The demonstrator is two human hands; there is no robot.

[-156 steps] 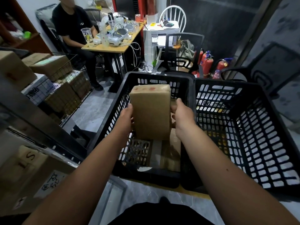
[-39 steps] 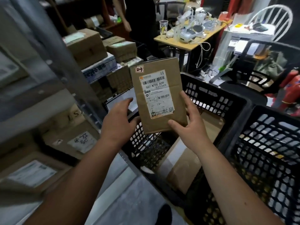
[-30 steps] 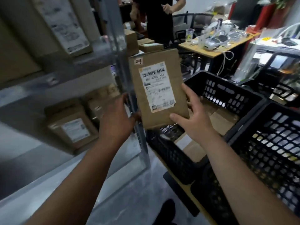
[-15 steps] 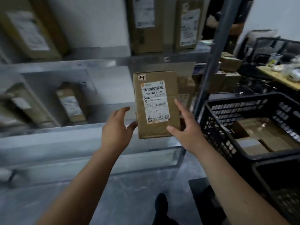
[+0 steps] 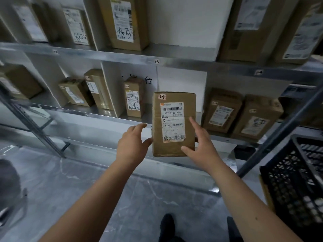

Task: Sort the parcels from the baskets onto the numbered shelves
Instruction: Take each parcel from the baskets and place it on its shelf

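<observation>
1. Metal shelving (image 5: pixel 183 57) across the whole upper view, two levels showing, small number tags stuck on the front edges.
2. Grey floor (image 5: pixel 122 198) below, with a dark shoe (image 5: pixel 167 222) near the bottom edge.
3. Black plastic basket (image 5: pixel 297 180) low on the right, beside a slanted shelf post (image 5: pixel 279 133).
4. Upper level: tall brown boxes (image 5: pixel 124 21) standing upright with white labels, some with handwriting.
5. Lower level: more brown boxes, one narrow box (image 5: pixel 133 98) just left of the held parcel, two leaning boxes (image 5: pixel 241 116) just right of it, and a white sheet (image 5: pixel 181 84) on the back wall in the gap between them.
6. Parcel (image 5: pixel 173 124) held upright in front of the lower shelf edge, facing that gap; white barcode label facing the camera, small tag reading 2-3 at its top left corner.
7. Right hand (image 5: pixel 201 147) gripping the parcel's lower right: thumb across the front near the bottom, forefinger stretched up the right edge, remaining fingers hidden behind.
8. Left hand (image 5: pixel 132 145) at the parcel's left edge, thumb touching the side, fingers spread and loosely bent, wrapped round nothing.
</observation>
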